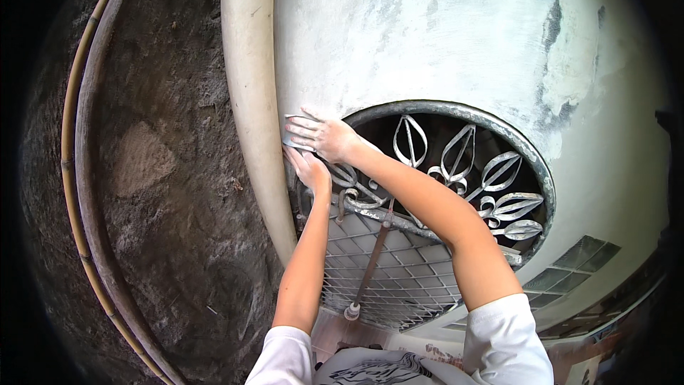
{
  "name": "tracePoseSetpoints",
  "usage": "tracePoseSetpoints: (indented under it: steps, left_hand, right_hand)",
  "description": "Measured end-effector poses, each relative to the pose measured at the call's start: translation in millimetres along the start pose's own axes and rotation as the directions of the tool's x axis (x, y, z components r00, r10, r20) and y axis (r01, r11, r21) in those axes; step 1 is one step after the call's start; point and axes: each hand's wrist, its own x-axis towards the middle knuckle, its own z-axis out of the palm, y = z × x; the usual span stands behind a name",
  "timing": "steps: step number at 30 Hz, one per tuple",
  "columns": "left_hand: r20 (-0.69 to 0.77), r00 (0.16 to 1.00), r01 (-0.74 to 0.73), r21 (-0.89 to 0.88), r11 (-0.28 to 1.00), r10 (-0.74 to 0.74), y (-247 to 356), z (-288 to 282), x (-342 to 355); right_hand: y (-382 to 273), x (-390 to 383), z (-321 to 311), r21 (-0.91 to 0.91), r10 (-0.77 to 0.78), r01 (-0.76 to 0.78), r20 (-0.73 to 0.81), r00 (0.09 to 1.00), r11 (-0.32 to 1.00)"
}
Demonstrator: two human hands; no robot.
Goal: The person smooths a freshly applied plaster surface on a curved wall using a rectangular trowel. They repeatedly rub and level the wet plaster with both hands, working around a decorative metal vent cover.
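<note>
two powdery hands (332, 140) press a grey sheet (289, 140) to the blotchy wall (399, 43)

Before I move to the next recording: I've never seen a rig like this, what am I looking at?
No machine here, just a person's two bare hands. The left of two head-worn fisheye cameras looks down at them, so straight edges bend. The right hand lies with fingers extended over a small grey sheet against the white wall; the left hand is just below, near the sheet's lower edge. A pale pole runs to their left; to their right, a metal grille has leaf-shaped pieces.
</note>
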Motion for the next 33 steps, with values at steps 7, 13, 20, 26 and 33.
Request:
tracePoseSetpoints:
  steps: [7, 13, 20, 26, 33]
  left_hand:
    - [0.164, 0.980, 0.092, 0.110, 0.990, -0.109, 10, -28, -9]
    - [0.241, 0.935, -0.294, 0.110, 0.949, 0.262, 61, 16, -28]
    - [0.275, 0.803, -0.562, 0.053, 0.825, 0.529, 146, 70, -80]
    - [0.399, 0.627, -0.729, -0.004, 0.685, 0.669, 205, 87, -119]
    - [0.438, 0.512, -0.750, -0.192, 0.633, 0.739, 251, 108, -172]
  right_hand:
    - [4, -39, -2, -0.017, 0.079, -0.081, -0.077, 0.994, 0.997]
    - [55, -126, -30, -0.077, 0.201, -0.216, -0.163, 0.966, 0.973]
    - [87, -265, -64, -0.025, 0.408, -0.419, -0.185, 0.894, 0.908]
    - [97, -380, -89, 0.116, 0.597, -0.590, -0.271, 0.755, 0.799]
    - [69, -456, -94, 0.058, 0.718, -0.717, -0.120, 0.686, 0.694]
